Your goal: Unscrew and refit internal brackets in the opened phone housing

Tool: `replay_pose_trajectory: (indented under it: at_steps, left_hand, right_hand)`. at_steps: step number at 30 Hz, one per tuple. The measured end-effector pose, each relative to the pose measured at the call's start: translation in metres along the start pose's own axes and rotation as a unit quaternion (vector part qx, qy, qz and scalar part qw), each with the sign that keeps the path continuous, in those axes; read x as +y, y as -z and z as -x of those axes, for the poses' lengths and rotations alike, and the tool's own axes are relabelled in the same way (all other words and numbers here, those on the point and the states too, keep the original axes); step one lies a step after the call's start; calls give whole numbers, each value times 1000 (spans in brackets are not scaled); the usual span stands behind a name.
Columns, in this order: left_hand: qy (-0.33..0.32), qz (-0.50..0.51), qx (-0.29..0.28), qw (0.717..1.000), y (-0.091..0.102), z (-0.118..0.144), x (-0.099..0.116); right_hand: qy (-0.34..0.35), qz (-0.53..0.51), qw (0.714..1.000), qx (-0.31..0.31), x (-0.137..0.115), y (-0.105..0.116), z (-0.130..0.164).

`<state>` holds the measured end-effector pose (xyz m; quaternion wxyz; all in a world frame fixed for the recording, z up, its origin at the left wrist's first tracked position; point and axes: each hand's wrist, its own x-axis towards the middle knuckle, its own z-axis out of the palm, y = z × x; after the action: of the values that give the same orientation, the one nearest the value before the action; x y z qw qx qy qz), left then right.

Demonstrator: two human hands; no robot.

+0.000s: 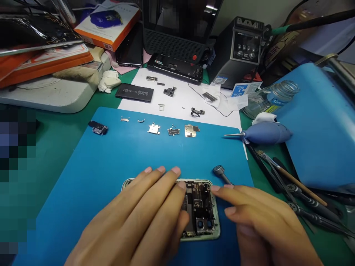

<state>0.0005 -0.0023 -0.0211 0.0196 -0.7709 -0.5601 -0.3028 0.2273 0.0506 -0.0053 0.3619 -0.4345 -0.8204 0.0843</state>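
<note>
Your left hand (144,218) lies flat, fingers spread, over the opened phone (201,210) at the near edge of the blue mat (111,162). Your right hand (260,221) is curled around a screwdriver (221,173), index finger touching the phone's right rim. Risk: with the board exposed, a slipped tip could gouge a connector or flick a screw off the mat. The removed small parts (172,130) sit loose in a row farther back, so a sleeve sweep would scatter them.
</note>
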Motion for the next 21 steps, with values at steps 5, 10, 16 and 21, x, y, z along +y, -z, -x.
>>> replay_pose_trajectory:
  at_steps: [5,10,16,21]
  left_hand:
    - [-76,-20,-86,993,4,-10,-4]
    - [-81,-49,-61,994,6,-18,2]
    - [21,-34,-67,997,38,0,-11]
    - [98,-32,6,995,58,19,-37]
  right_hand:
    - [-67,-44,996,27,-4,-1,1]
    - [-22,-61,998,27,0,-2,-3]
    - [88,-64,994,-14,4,-1,-2]
    - [232,-2,971,-61,-6,-2,-7]
